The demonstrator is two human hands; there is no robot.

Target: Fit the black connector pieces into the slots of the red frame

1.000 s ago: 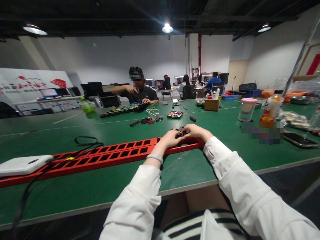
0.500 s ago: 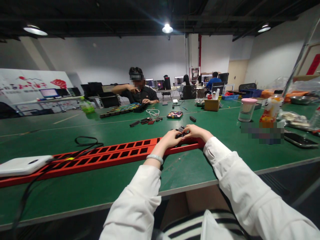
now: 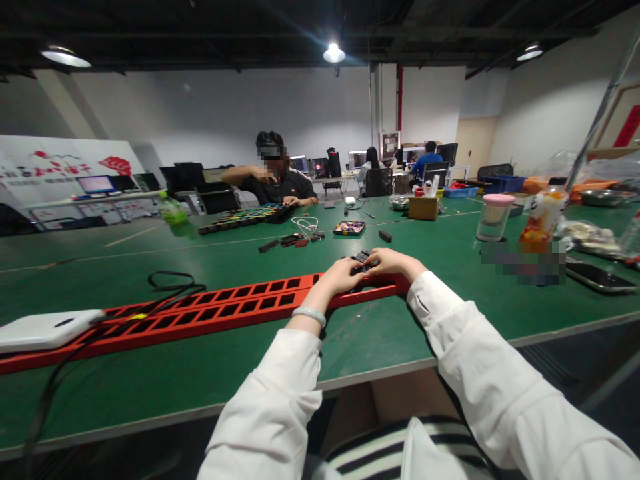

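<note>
A long red slotted frame point(image 3: 260, 309) lies across the green table, with two rows of square openings. Over its right end, my left hand point(image 3: 343, 275) and my right hand point(image 3: 390, 262) meet, fingers bent and closed round a small black part point(image 3: 361, 257). Most of that part is hidden by the fingers. A white power bank point(image 3: 50, 329) rests on the frame's left end, with a black cable point(image 3: 173, 288) running from it over the frame.
Beyond my hands lie a small tray point(image 3: 349, 229), a black block point(image 3: 385, 235) and dark pieces with a white cable point(image 3: 306, 225). A lidded cup point(image 3: 495, 219), a bottle point(image 3: 543, 217) and a phone point(image 3: 600, 275) stand or lie right. Across the table sits a person point(image 3: 280, 180).
The view has shifted very slightly. Both hands stay at the black part over the frame's right end, with hardly any visible movement.
</note>
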